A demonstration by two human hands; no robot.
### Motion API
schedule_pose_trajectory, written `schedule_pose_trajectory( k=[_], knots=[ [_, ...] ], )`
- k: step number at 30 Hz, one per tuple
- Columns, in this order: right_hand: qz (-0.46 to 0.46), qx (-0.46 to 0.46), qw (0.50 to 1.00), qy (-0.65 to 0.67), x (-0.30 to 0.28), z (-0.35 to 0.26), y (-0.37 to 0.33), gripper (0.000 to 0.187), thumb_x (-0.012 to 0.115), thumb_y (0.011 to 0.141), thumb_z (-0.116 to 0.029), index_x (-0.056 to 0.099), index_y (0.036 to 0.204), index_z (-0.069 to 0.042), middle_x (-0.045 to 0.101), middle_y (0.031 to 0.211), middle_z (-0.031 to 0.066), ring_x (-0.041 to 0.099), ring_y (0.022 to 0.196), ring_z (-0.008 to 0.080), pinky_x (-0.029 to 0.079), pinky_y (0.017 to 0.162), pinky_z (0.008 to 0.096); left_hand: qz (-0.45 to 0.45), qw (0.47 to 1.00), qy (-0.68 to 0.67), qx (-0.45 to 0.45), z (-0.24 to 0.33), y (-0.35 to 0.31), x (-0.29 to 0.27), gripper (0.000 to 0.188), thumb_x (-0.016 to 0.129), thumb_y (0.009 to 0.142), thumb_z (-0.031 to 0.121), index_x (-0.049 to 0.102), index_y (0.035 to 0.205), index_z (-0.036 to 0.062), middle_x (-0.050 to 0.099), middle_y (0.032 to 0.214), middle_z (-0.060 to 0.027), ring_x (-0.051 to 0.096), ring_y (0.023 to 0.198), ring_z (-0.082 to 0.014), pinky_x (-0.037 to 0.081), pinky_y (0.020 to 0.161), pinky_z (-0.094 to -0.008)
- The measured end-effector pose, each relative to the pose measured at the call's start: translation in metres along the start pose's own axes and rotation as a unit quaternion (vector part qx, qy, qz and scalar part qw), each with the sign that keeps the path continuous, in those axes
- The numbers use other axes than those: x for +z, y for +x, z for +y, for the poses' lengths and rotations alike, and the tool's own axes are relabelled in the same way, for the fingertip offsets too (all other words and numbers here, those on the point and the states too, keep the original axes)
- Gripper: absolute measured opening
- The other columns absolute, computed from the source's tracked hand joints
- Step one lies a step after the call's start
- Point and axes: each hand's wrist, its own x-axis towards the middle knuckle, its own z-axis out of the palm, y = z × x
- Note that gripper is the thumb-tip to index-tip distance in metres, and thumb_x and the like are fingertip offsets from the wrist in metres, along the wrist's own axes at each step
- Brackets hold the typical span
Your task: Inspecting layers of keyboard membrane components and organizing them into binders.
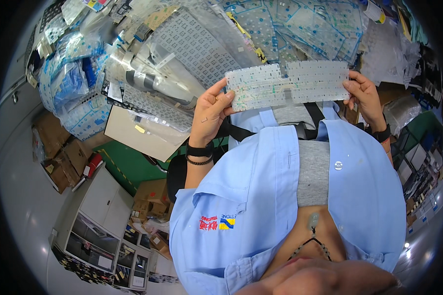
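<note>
Here, one sheet [300, 86], thin and pale, pierced with small holes and marked with fine green lines; held up in front of the blue shirt [261, 182], between two bare hands.

Long axis: run from left to right across the body, the right end set slightly farther out than the left. A notch is seen in the far edge, near the middle.

Left hand [212, 110]: the left end of the sheet is pinched, thumb laid on the near face, the other fingers curled behind the edge.

Right hand [366, 96]: the right end is pinched likewise, thumb on the near face, the other fingers partly hidden.

Governing relation: the middle of the sheet is placed to the right of the left fingers and to the left of the right fingers, with the span between them unsupported by any finger in view. Neither hand is judged nearer, since each is in contact with its own end. Whether the near edge is touched by clothing cannot be told.

Surroundings: blue-dotted films [305, 29], spread beyond the sheet. A grey patterned panel [187, 46], slanted, placed beyond the left hand. A cream board [125, 130], set to the left of that hand, apart from the sheet.

Worn: a left band [200, 150], black, with dark beads [199, 161] just beside; a right band [381, 133], also black.
</note>
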Motion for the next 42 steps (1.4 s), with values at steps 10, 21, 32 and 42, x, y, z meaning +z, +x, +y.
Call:
schedule_pose_trajectory(
  k=[10, 21, 32, 42],
  knots=[
    [0.028, 0.004, 0.999, 0.041, 0.008, -0.003, -0.001, 0.032, 0.056, 0.088, -0.007, 0.048, 0.116, 0.006, 0.064, 0.073, 0.0095, 0.057, 0.050, 0.0052, 0.044, 0.041, 0.0129, 0.002, 1.000, -0.011, 0.000, 0.000, -0.001, -0.001, 0.046, 0.050, 0.089, 0.004, 0.033, 0.131, -0.0091, 0.059, 0.108, -0.0185, 0.064, 0.087, -0.0190, 0.057, 0.073, -0.0265],
    [0.016, 0.002, 1.000, 0.009, 0.002, 0.002, 0.000, 0.033, 0.055, 0.089, -0.011, 0.048, 0.118, 0.003, 0.062, 0.079, 0.0049, 0.057, 0.055, 0.0041, 0.045, 0.042, 0.0137, -0.013, 1.000, -0.024, 0.005, 0.001, -0.002, -0.004, 0.049, 0.032, 0.098, 0.029, 0.033, 0.131, -0.0073, 0.058, 0.109, -0.0192, 0.062, 0.094, -0.0243, 0.053, 0.081, -0.0343],
    [0.016, 0.004, 1.000, 0.017, 0.007, -0.002, 0.000, 0.033, 0.055, 0.089, -0.010, 0.049, 0.118, 0.003, 0.063, 0.081, 0.0052, 0.057, 0.056, 0.0040, 0.045, 0.043, 0.0138, -0.018, 0.999, -0.050, 0.002, 0.001, -0.002, -0.005, 0.047, 0.035, 0.098, 0.027, 0.035, 0.130, -0.0075, 0.058, 0.110, -0.0198, 0.062, 0.093, -0.0241, 0.054, 0.080, -0.0349],
    [0.035, 0.010, 0.998, 0.045, 0.009, -0.001, 0.000, 0.032, 0.057, 0.087, -0.006, 0.049, 0.116, 0.004, 0.064, 0.073, 0.0113, 0.057, 0.050, 0.0070, 0.045, 0.041, 0.0141, 0.002, 1.000, -0.015, -0.004, -0.001, 0.000, -0.002, 0.042, 0.047, 0.091, 0.007, 0.036, 0.128, -0.0096, 0.057, 0.111, -0.0186, 0.062, 0.093, -0.0210, 0.054, 0.081, -0.0323]
  ],
)
